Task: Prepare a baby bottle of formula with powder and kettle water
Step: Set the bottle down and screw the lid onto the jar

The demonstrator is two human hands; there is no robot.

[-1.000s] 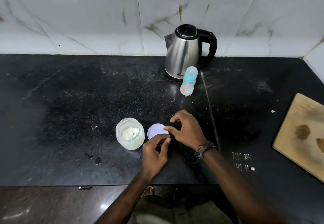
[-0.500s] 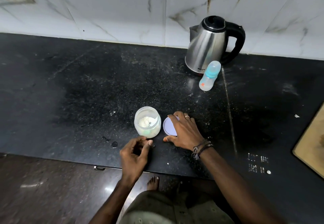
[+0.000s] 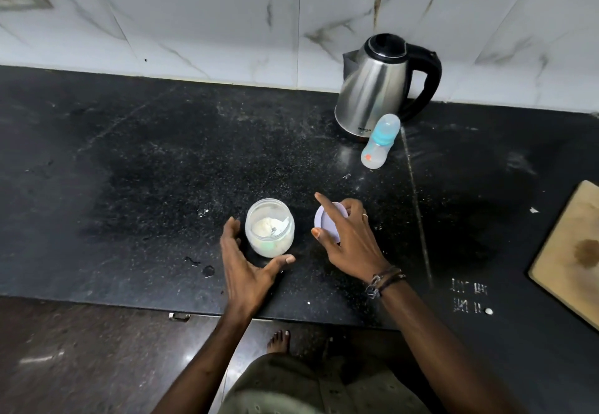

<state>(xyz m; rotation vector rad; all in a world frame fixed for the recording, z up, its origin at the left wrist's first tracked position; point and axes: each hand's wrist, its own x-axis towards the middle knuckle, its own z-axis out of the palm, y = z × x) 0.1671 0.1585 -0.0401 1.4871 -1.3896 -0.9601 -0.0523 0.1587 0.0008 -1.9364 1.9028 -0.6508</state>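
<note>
Since the earlier frame the left hand (image 3: pixel 246 267) has opened from a loose curl and now cups the near left side of the open powder jar (image 3: pixel 269 228), fingers spread wide with the thumb just near of its base, while the right hand (image 3: pixel 348 241) has lifted the lilac lid (image 3: pixel 327 224) off the black counter (image 3: pixel 129 170) and holds it tilted, forefinger pointing out. Far right, the capped baby bottle (image 3: pixel 380 146) stands just in front of the steel kettle (image 3: pixel 377 89), both untouched.
</note>
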